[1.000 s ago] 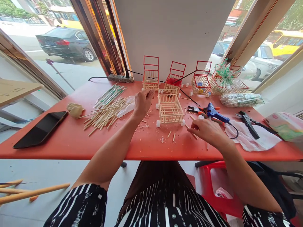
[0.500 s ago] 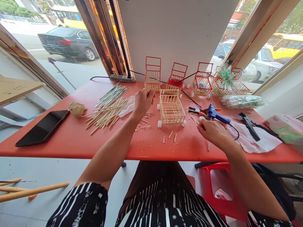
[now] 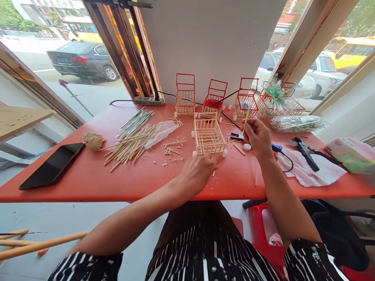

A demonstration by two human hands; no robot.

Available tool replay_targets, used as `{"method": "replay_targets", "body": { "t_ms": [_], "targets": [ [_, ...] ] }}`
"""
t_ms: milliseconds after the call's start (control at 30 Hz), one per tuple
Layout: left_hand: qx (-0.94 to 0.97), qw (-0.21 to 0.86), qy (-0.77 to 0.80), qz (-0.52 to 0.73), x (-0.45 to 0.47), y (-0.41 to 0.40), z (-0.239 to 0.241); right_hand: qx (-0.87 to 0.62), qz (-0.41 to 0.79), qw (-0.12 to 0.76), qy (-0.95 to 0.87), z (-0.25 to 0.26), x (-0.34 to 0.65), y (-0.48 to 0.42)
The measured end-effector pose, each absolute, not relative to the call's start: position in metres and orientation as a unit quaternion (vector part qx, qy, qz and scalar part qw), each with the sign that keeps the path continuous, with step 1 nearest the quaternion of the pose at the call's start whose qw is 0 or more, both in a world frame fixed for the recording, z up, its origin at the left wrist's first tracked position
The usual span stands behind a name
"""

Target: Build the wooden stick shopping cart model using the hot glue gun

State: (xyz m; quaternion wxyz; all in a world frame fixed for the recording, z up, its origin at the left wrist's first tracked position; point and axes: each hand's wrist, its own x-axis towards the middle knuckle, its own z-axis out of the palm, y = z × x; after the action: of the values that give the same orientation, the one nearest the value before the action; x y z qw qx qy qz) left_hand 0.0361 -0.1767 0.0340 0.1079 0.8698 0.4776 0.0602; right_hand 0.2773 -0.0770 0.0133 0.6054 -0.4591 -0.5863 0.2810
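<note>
A small cart built of thin wooden sticks, with white wheels, stands in the middle of the red table. My left hand hovers just in front of it, near loose short sticks; its fingers are blurred by motion. My right hand is raised to the right of the cart and pinches a short wooden stick that points upward. A blue glue gun lies partly hidden behind that hand.
A pile of long sticks and a black tablet lie to the left. Several red-framed carts line the back edge. Black pliers on white cloth, a tissue pack and bagged sticks sit right.
My left hand has left the back of the cart and come toward me to its front. My right hand rose from the table with a short stick.
</note>
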Motion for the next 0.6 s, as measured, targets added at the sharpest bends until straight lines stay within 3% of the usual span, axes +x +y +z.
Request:
{"method": "replay_targets", "body": {
  "t_ms": [133,400,600],
  "targets": [
    [0.855,0.108,0.506,-0.031,0.046,-0.174,0.023,-0.455,0.289,0.606,-0.585,0.008,0.282,-0.085],
    [0.848,0.114,0.516,-0.029,0.051,-0.171,0.023,-0.462,0.296,0.59,-0.591,0.004,0.281,-0.086],
    [0.861,0.122,0.491,0.048,0.044,-0.172,0.012,-0.565,0.263,0.465,-0.629,0.002,0.282,-0.088]
  ]
}}
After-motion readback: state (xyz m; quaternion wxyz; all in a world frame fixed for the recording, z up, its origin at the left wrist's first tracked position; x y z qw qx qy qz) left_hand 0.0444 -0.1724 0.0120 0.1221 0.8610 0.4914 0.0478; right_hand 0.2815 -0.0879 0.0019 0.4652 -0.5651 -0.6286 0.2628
